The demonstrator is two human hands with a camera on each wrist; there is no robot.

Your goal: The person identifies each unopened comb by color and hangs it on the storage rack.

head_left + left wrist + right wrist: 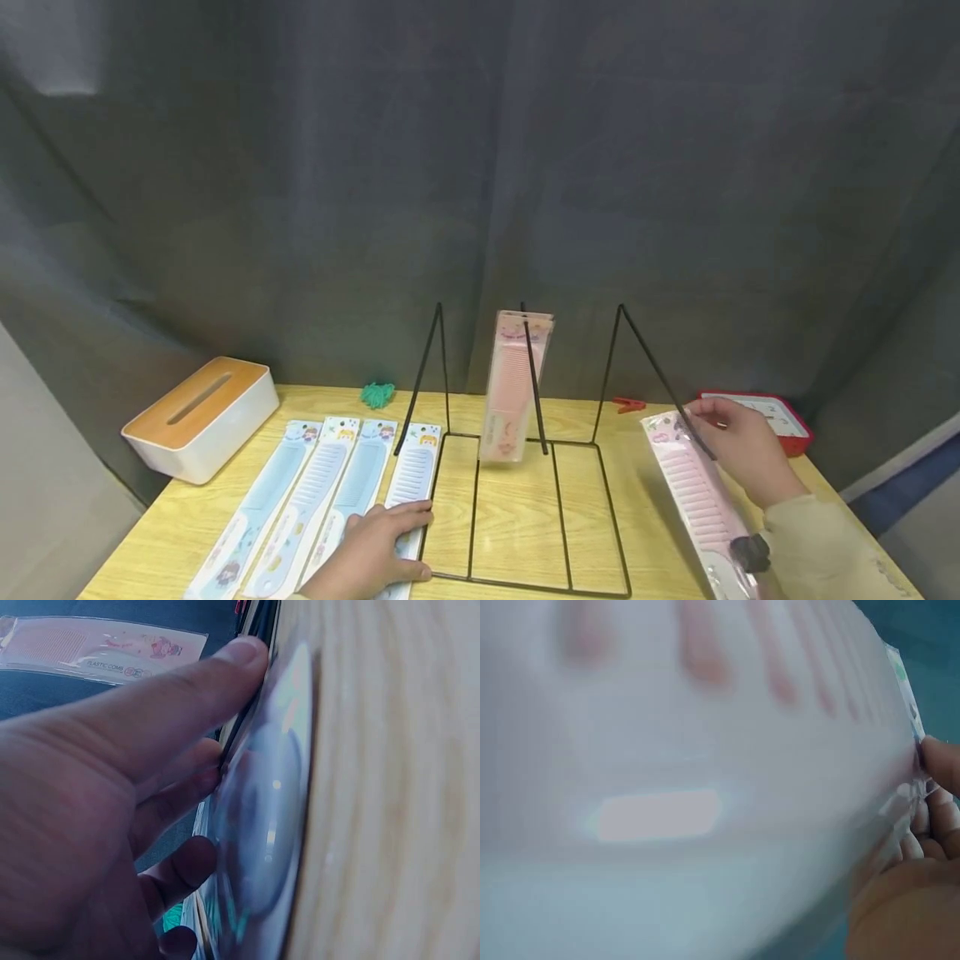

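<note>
My right hand [738, 446] pinches the top right edge of a packaged pink comb [693, 492], which hangs slanted beside the right prong of a black wire rack [613, 517]. The prong overlaps the package's top in the head view. Up close in the right wrist view, the clear wrap [660, 817] fills most of the picture, with fingers at its far edge. My left hand [375, 546] rests at the rack's left base wire, over a packaged blue comb [412, 475]. Its thumb [240, 656] lies straight along the wire. Pink comb packages [512, 383] hang on the middle prong.
Several more packaged blue combs [273, 483] lie side by side left of the rack. A white tissue box with a wooden lid [202, 408] stands farther left. Toward the back are a green bundle [377, 395], a red clip [628, 405] and a red-rimmed clock [795, 442].
</note>
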